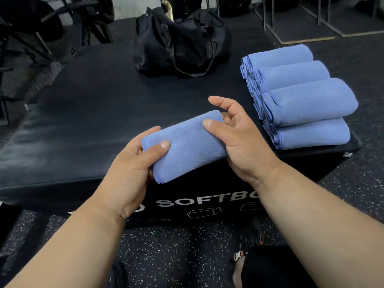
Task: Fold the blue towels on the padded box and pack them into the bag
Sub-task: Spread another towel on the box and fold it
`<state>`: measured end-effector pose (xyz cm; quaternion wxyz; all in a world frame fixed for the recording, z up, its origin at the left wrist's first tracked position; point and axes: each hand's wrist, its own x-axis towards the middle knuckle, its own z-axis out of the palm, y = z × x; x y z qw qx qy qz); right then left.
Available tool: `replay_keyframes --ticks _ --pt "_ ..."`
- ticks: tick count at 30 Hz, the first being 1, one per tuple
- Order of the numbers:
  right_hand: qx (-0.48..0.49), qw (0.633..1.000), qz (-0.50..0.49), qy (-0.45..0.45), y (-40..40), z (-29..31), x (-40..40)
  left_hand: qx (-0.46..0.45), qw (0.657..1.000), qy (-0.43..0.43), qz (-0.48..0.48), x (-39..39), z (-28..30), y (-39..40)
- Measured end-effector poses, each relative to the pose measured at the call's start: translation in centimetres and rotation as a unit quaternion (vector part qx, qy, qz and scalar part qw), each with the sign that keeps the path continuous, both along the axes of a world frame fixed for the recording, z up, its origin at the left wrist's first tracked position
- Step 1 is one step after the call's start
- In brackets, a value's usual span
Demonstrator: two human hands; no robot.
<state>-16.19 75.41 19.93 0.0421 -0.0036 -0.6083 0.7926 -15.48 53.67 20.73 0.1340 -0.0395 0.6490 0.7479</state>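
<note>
Both forearms reach in from the lower edge of the head view, over a speckled floor [166,256] and the person's dark-clothed knee [276,267], beside which a shoe [252,235] with orange trim shows. Left hand [133,163] grips the near end of a folded towel [185,146]: its thumb lies curled over the top face and its fingers wrap beneath. Right hand [239,138] holds the far end of the same towel, with the thumb pressed on top and the remaining fingers curled loosely behind and under the fold, the index finger raised apart from the cloth. Held thus, the towel is a compact blue bundle lying diagonally, its stitched hem facing the camera at the lower left; it sits at the front edge of the box [83,100], though whether it touches the surface or is lifted just above it cannot be told. Black padding covers the box, whose front face bears white lettering reading "SOFTB", partly hidden by the arms, above small line drawings. On the right side of the box top lies a row [299,96] of four folded blue towels, side by side and touching, their layered edges turned toward the centre. At the far edge of the box stands the bag [180,44], black and slumped, with its strap drooping down the front. Dark gym equipment stands beyond, too dim to identify.
</note>
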Motion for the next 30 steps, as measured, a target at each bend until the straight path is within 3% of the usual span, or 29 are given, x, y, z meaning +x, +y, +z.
replay_keyframes --ticks 5,14,20,30 --pt "0.035 0.991 -0.124 0.03 2.1 1.6 1.3 -0.064 0.995 0.076 0.018 -0.5 1.0 3.1" --pt "0.04 0.945 -0.315 0.076 6.6 3.1 1.9 -0.035 0.995 0.083 0.04 -4.6 4.3 7.8" --pt "0.071 0.952 -0.288 0.074 8.0 2.4 3.1 -0.025 0.993 0.116 -0.02 -8.6 8.4 13.1" --pt "0.12 0.961 -0.235 0.085 9.4 1.6 3.7 0.061 0.993 0.037 -0.098 -13.9 12.6 25.6"
